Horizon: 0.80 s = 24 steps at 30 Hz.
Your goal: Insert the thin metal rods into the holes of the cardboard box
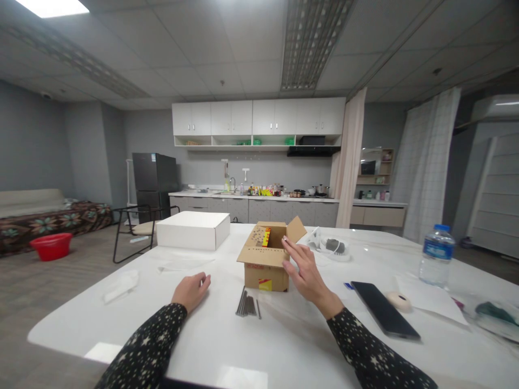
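A small brown cardboard box (265,276) stands on the white table with its top flaps raised or folded outward. My right hand (306,270) is at its right side, fingers stretched out and slightly apart, the fingertips against the box's edge. Lying loosely curled on the table to the left of the box is my left hand (191,292), with nothing visible in it. In front of the box several long metal nails (246,304) lie side by side, and a single nail (258,309) is slightly apart on their right. The inside of the box is mostly hidden.
A white box (193,230) stands behind my left hand. On the right are a black phone (385,310), a round beige object (398,301), a water bottle (437,256) and white paper (430,302). A clear plastic container (335,249) sits behind my right hand.
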Tool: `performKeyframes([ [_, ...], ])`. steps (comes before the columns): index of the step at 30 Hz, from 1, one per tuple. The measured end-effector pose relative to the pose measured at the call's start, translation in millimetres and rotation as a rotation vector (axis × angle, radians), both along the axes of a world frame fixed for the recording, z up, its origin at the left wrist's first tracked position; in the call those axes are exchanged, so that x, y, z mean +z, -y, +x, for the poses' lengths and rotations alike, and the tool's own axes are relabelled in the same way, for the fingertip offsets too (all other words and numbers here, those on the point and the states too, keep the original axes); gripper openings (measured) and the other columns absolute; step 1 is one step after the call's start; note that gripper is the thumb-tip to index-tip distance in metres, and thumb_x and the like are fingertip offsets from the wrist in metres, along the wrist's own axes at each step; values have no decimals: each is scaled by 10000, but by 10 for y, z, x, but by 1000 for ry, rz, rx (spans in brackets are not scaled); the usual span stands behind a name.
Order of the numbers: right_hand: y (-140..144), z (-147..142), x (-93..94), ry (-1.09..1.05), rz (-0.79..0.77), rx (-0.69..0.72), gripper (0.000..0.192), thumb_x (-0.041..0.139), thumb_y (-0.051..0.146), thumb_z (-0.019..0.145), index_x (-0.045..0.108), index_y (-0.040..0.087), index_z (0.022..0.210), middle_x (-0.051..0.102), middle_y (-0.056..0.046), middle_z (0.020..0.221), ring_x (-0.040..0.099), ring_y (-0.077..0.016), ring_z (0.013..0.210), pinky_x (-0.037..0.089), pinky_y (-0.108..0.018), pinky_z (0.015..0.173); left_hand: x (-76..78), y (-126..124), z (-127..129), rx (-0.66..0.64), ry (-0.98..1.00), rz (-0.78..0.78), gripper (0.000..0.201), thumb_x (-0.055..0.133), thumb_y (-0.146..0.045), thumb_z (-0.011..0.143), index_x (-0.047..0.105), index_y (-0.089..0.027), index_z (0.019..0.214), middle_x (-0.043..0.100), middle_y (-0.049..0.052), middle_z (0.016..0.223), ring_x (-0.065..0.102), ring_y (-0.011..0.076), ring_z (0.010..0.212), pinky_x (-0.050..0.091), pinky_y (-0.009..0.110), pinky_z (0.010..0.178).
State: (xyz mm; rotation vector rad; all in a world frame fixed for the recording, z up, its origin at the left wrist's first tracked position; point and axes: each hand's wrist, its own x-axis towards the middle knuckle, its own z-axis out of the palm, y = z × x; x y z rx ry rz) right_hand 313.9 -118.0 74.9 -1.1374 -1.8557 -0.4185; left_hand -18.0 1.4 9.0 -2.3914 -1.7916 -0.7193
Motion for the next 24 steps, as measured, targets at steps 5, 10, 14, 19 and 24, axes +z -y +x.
performKeyframes([
  [5,19,-17,2,6,-22,41,522,386,316,944,278,258,1452,356,-59,1464,349,-238,1306,316,-456,1057,-9,-10,-2,-1,12,5,375,340,-406,893,548,-197,661,593,20,581,541,153,602,289,243,586],
  [10,19,-22,-2,-23,-56,83,528,379,321,949,258,253,1459,324,-70,1480,318,-232,1335,288,-459,1087,-26,-21,-10,-7,16,13,376,336,-406,895,551,-200,666,583,18,576,541,154,603,289,246,592],
  [14,15,-21,1,-50,-62,95,528,376,335,950,259,256,1459,326,-69,1480,311,-231,1340,285,-456,1094,-23,-20,-11,-18,14,18,379,336,-406,894,546,-201,655,576,18,562,535,156,591,283,248,586],
  [19,7,-15,-8,-67,-72,95,527,367,354,953,257,260,1459,308,-64,1489,297,-237,1351,270,-467,1101,-20,-23,-12,-12,15,15,379,335,-406,895,546,-201,656,581,18,565,543,155,596,279,249,584],
  [24,4,-25,-19,-88,-79,100,525,362,369,955,257,265,1459,290,-58,1497,286,-235,1357,258,-465,1107,-36,-40,-17,-15,9,18,388,328,-412,898,550,-200,660,586,19,566,548,156,599,282,252,588],
])
